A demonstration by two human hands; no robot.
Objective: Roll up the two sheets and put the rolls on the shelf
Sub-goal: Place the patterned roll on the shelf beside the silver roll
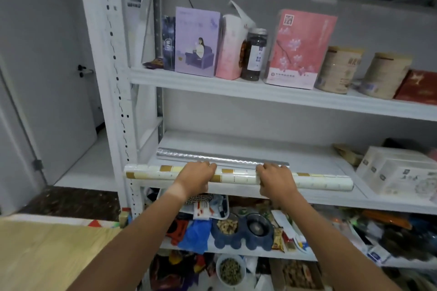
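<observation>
A long cream roll with gold tile squares (236,176) lies across the front edge of the middle shelf (272,146) of a white rack. My left hand (197,178) and my right hand (275,179) both grip this roll from above, fingers curled over its far side. Its left end sticks out past the rack's upright. Just behind it a silver foil roll (212,157) lies flat on the same shelf, parallel to the cream roll and touching no hand.
White printed boxes (397,170) stand at the right of the middle shelf. The upper shelf holds boxes, a jar (254,54) and tins. The lower shelf is crowded with pet bowls (241,229) and packets. A wooden table (47,255) is at lower left.
</observation>
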